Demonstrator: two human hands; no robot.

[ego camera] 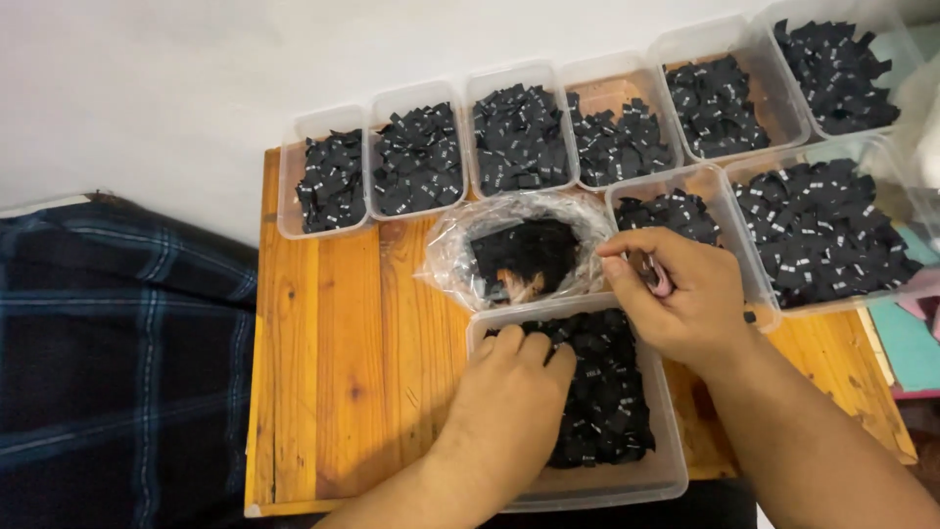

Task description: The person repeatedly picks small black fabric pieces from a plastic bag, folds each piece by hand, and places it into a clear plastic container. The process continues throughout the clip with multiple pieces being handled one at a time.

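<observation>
My left hand reaches into the near clear plastic tub, its fingers pressed down among small black fabric labels. My right hand hovers over the tub's far right corner, fingers curled around a small pink and dark object that is mostly hidden. Just beyond both hands lies an open clear plastic bag with a heap of black labels inside.
Several clear tubs of black labels stand in a row along the back of the wooden table, with a larger tub at the right. A dark plaid cloth lies left of the table. A pale wall is behind.
</observation>
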